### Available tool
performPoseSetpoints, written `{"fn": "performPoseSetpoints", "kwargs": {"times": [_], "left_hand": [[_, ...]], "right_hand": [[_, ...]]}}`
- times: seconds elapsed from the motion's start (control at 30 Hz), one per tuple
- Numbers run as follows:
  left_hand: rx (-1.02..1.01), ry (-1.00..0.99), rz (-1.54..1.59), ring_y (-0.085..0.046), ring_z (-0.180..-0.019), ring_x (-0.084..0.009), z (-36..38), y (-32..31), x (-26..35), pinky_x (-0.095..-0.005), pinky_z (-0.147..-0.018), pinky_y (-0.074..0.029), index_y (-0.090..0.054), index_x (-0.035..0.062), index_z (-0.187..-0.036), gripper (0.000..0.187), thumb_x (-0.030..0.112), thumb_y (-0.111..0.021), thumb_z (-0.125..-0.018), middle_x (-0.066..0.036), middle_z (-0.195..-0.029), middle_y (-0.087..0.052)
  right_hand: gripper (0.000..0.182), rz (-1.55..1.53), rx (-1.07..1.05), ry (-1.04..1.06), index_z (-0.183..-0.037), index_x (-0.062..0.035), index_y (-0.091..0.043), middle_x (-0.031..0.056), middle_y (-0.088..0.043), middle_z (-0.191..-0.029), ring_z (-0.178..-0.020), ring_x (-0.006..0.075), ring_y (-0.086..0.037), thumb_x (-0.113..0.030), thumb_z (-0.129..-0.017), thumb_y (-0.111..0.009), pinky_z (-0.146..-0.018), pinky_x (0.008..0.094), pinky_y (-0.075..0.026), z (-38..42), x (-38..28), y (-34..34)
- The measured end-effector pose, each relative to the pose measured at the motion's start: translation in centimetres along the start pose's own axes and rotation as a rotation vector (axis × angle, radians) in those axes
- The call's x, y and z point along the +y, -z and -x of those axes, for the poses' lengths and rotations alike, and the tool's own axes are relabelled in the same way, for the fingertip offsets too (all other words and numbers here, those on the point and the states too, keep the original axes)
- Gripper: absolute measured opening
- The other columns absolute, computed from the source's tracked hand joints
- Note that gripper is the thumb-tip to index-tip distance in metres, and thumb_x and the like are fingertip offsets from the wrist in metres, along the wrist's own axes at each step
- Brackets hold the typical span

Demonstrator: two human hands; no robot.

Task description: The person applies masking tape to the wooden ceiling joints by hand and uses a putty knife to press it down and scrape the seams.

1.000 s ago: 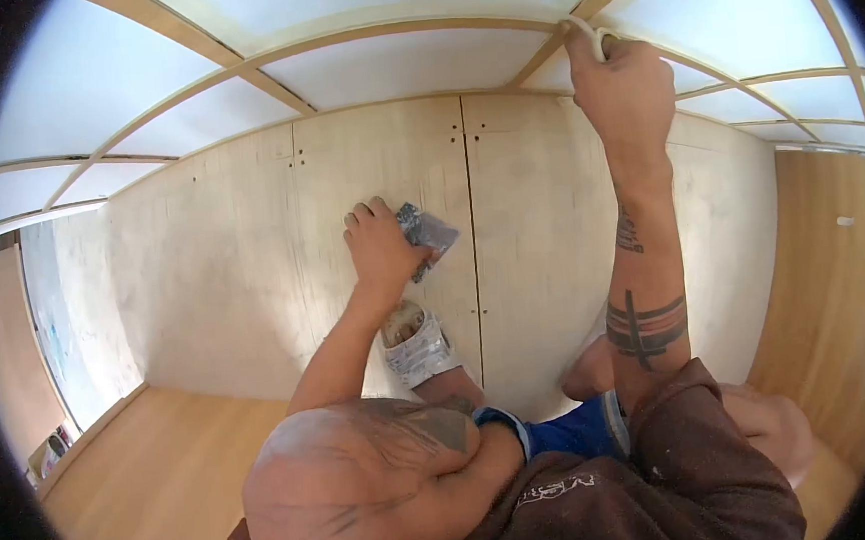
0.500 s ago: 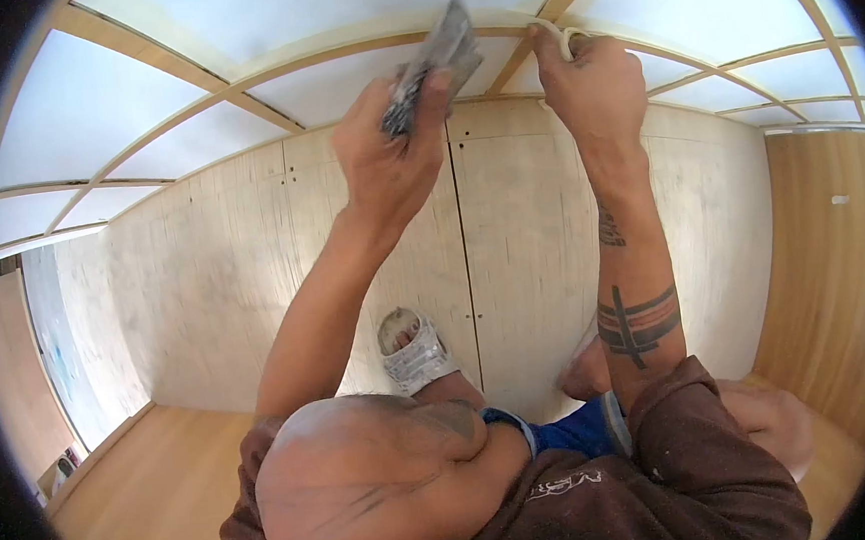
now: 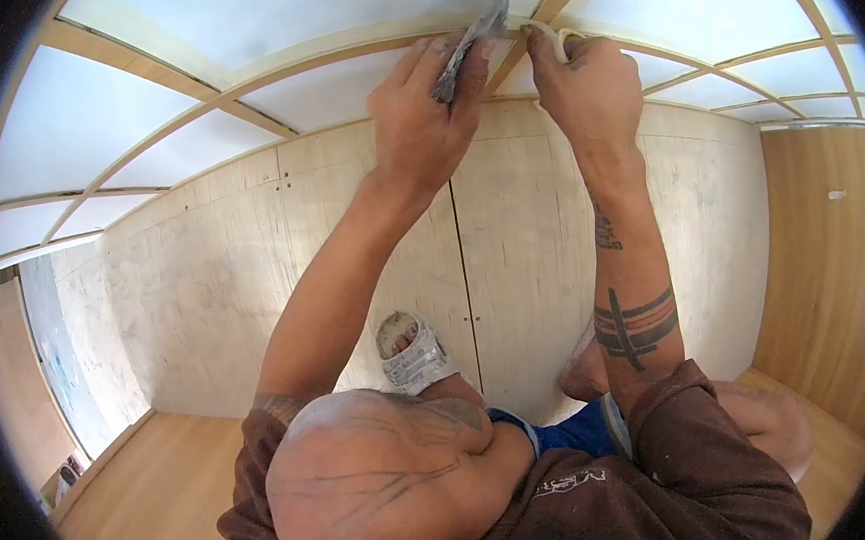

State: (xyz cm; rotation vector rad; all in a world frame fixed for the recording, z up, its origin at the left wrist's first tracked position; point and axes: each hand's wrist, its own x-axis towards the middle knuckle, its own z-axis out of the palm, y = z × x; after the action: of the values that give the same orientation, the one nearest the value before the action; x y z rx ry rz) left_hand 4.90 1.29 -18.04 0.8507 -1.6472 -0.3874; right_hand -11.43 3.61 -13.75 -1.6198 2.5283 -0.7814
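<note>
My left hand is wrapped round a grey, stained scraper-like blade, its pointed end up by the wooden frame strip. Just right of it, my right hand is closed on a thin cream strip that curls out above the thumb and runs along the frame. Both hands are at the wooden lattice, whose openings hold white panels. The blade's lower part is hidden in the left hand.
Pale plywood floor with dark seams lies below the lattice. My sandalled foot rests on it. Brown wooden panels stand at the right and lie at the lower left. My knee rises at the lower centre-left.
My left hand has moved right and slightly up with the blade, closer to my right hand. My right hand has barely shifted and still grips the strip.
</note>
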Motion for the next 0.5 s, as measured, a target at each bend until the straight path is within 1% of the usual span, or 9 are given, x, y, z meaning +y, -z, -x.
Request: {"fn": "performPoseSetpoints", "kwargs": {"times": [0.03, 0.13, 0.2, 0.33, 0.4, 0.5], "left_hand": [[-0.001, 0.0, 0.001, -0.069, -0.063, -0.0186, -0.2, 0.0, 0.0, -0.031, -0.059, -0.052, -0.073, -0.0016, -0.097, 0.024, 0.022, -0.075, -0.098, -0.011, -0.075, -0.071], [0.015, -0.035, -0.001, -0.068, -0.062, -0.0202, -0.6, -0.1, -0.2, -0.0313, -0.059, -0.052, -0.073, -0.0007, -0.095, 0.023, 0.022, -0.075, -0.098, -0.012, -0.075, -0.072], [0.005, -0.012, 0.069, -0.066, -0.07, -0.0338, -0.6, -0.3, -0.1, -0.0402, -0.061, -0.052, -0.072, -0.0002, -0.102, 0.014, 0.012, -0.073, -0.095, -0.015, -0.085, -0.07], [-0.005, -0.035, 0.076, -0.066, -0.07, -0.0339, -1.1, -0.3, 0.2, -0.0406, -0.06, -0.052, -0.073, 0.0001, -0.102, 0.014, 0.012, -0.074, -0.095, -0.015, -0.085, -0.07], [-0.043, -0.063, 0.002, -0.067, -0.072, -0.0341, -1.6, -0.1, 0.3, -0.0405, -0.061, -0.053, -0.073, 0.0005, -0.102, 0.015, 0.014, -0.074, -0.094, -0.015, -0.087, -0.071], [-0.046, -0.065, -0.019, -0.068, -0.073, -0.0344, -2.1, -0.1, 0.4, -0.0407, -0.062, -0.054, -0.073, 0.0015, -0.103, 0.016, 0.015, -0.074, -0.095, -0.015, -0.088, -0.072]], "right_hand": [[0.057, -0.019, 0.0, 0.003, -0.067, -0.0003, -0.07, 0.0255, -0.067, -0.066, -0.069, 0.0465, -0.069, -0.051, -0.092, -0.067, -0.066, 0.0528, -0.056, 0.0, 0.0, 0.0], [0.057, -0.019, 0.013, 0.025, -0.067, 0.0001, -0.07, 0.0253, -0.067, -0.065, -0.068, 0.0467, -0.069, -0.051, -0.093, -0.067, -0.065, 0.0531, -0.056, 0.1, 0.0, 0.0], [0.057, -0.018, 0.015, 0.023, -0.067, 0.0003, -0.07, 0.0254, -0.066, -0.065, -0.068, 0.0469, -0.068, -0.05, -0.092, -0.068, -0.065, 0.053, -0.056, 0.2, -0.3, 0.1], [0.056, -0.015, 0.007, 0.015, -0.067, 0.0006, -0.07, 0.0258, -0.066, -0.065, -0.068, 0.0475, -0.068, -0.05, -0.092, -0.068, -0.065, 0.0528, -0.056, 0.2, -0.4, 0.3], [0.056, -0.002, 0.007, 0.01, -0.067, 0.0007, -0.07, 0.026, -0.066, -0.066, -0.068, 0.0474, -0.068, -0.05, -0.092, -0.068, -0.065, 0.0527, -0.056, 0.1, -0.5, 0.5], [0.057, 0.006, 0.007, 0.001, -0.068, 0.001, -0.07, 0.0265, -0.067, -0.066, -0.068, 0.0474, -0.068, -0.05, -0.092, -0.068, -0.065, 0.0525, -0.056, 0.0, -0.6, 0.5]]}}
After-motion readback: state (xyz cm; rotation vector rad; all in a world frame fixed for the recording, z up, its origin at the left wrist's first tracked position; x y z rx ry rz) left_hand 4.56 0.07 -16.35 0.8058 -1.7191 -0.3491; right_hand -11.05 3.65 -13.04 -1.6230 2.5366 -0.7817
